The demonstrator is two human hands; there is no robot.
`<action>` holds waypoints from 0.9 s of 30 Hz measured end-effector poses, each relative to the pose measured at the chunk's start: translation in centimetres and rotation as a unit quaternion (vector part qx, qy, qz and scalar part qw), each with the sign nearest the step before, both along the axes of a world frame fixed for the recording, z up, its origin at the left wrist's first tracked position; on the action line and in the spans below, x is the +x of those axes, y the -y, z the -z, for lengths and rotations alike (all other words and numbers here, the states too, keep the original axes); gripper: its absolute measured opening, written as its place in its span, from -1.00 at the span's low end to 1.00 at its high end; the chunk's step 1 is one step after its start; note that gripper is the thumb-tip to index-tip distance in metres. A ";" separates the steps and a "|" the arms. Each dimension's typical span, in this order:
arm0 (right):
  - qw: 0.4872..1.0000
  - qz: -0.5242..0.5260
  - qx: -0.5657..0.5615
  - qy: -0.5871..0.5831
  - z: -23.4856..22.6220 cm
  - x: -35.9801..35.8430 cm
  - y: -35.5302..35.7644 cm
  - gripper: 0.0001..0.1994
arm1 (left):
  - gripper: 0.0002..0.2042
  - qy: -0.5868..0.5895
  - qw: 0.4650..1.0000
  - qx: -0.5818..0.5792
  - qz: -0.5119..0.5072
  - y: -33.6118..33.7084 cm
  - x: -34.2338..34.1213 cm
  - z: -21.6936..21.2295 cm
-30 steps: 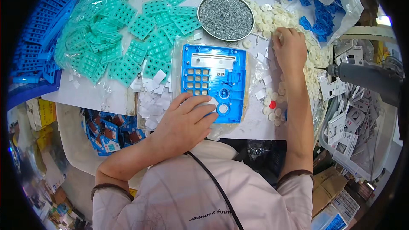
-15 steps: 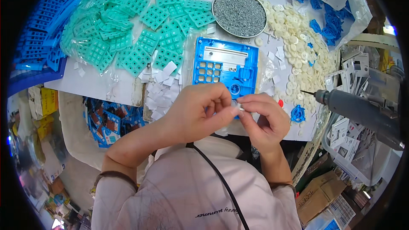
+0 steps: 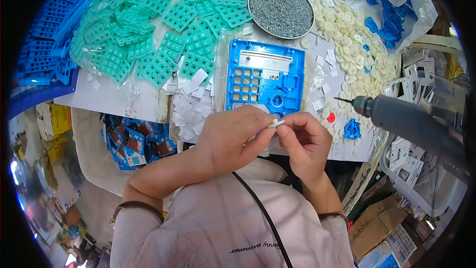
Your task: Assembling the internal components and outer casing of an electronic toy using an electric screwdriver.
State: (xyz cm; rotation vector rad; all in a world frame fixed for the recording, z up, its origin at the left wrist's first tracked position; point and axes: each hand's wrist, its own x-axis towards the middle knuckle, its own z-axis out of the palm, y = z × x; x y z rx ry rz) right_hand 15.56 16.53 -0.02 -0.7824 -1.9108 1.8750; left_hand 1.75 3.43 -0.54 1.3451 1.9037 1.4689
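Head view: both hands are together near the middle of the near table edge, the left hand [image 3: 233, 136] and the right hand [image 3: 307, 141] pinching a small white piece [image 3: 277, 123] between their fingertips. It is smooth and pale, plastic by its look, and mostly covered by the fingers – its full shape cannot be told. It sits just off the near edge of a blue plastic case [image 3: 267, 82], which lies flat on the white table [image 3: 114, 92]. That case is glossy and squarish, with raised walls, a grid of square holes at left, a long silvery strip across its far part and a round socket at right; its near edge is partly hidden by the hands

To the far left spreads a heap of soft, rubbery teal keypads [image 3: 201, 44], studded with small bumps. Beyond the case stands a round metal dish [image 3: 285, 37] full of bristly grey screws [image 3: 281, 10]. At right lie many cream discs [image 3: 357, 39] – flat and round – with a blue ring [image 3: 352, 129] nearer. Thin white paper squares [image 3: 191, 109] are scattered left of the case
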 end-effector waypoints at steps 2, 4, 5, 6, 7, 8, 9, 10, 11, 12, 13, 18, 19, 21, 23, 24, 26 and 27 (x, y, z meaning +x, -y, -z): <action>0.998 0.031 -0.049 0.021 -0.4 0.0 0.2 -0.91 | -0.82 -0.086 0.996 0.017 -0.004 -0.1 0.3 0.2; 0.999 0.002 0.030 0.037 -0.7 -0.1 -0.6 -0.93 | -0.79 -0.100 0.994 -0.037 0.019 0.0 0.2 -0.2; 0.996 -0.012 0.069 0.046 -0.8 -0.3 -1.1 -0.94 | -0.77 -0.107 0.992 -0.064 0.030 0.0 0.1 -0.3; 0.989 -0.023 0.123 0.084 -1.1 -0.6 -1.8 -0.95 | -0.77 -0.119 0.990 -0.071 0.033 0.0 -0.2 -0.3; 0.977 -0.037 0.174 0.120 -1.3 -1.1 -2.7 -0.95 | -0.76 -0.131 0.988 -0.081 0.033 0.1 -0.6 -0.2; 0.961 -0.048 0.225 0.156 -1.6 -1.7 -3.6 -0.95 | -0.76 -0.142 0.985 -0.089 0.036 -0.1 -1.2 -0.1; 0.937 -0.076 0.287 0.186 -1.8 -2.4 -4.3 -0.88 | -0.76 -0.164 0.983 -0.075 0.039 -0.3 -1.7 0.1; 0.916 -0.102 0.335 0.194 -1.5 -3.0 -4.8 -0.86 | -0.75 -0.186 0.980 -0.061 0.043 -0.8 -2.5 0.3; 0.892 -0.129 0.383 0.202 -1.3 -3.5 -5.2 -0.85 | -0.75 -0.208 0.976 -0.046 0.047 -1.2 -3.0 0.5; 0.865 -0.155 0.429 0.210 -1.2 -3.8 -5.4 -0.84 | -0.75 -0.213 0.975 -0.038 0.056 -1.5 -3.3 0.8; 0.847 -0.175 0.449 0.224 -1.4 -4.4 -5.4 -0.84 | -0.74 -0.219 0.973 -0.033 0.061 -1.7 -3.5 1.2; 0.793 -0.222 0.498 0.273 -1.8 -5.2 -4.5 -0.85 | -0.73 -0.233 0.968 -0.033 0.089 -2.0 -3.2 2.4; 0.791 -0.217 0.502 0.275 -1.8 -5.1 -4.2 -0.85 | -0.73 -0.237 0.966 -0.035 0.092 -2.0 -3.0 2.4; 0.779 -0.224 0.512 0.284 -1.7 -5.2 -4.3 -0.84 | -0.73 -0.241 0.965 -0.044 0.097 -2.1 -2.9 2.5; 0.775 -0.227 0.510 0.295 -1.9 -5.5 -4.6 -0.84 | -0.72 -0.243 0.963 -0.058 0.103 -2.2 -2.9 2.5; 0.778 -0.227 0.503 0.300 -2.2 -5.8 -4.8 -0.84 | -0.72 -0.245 0.962 -0.060 0.103 -2.2 -2.8 2.5; 0.787 -0.235 0.486 0.299 -2.3 -6.2 -5.5 -0.84 | -0.71 -0.250 0.961 -0.064 0.101 -2.3 -2.8 2.4; 0.793 -0.243 0.476 0.293 -2.2 -6.4 -6.0 -0.84 | -0.71 -0.248 0.962 -0.062 0.099 -2.3 -2.7 2.4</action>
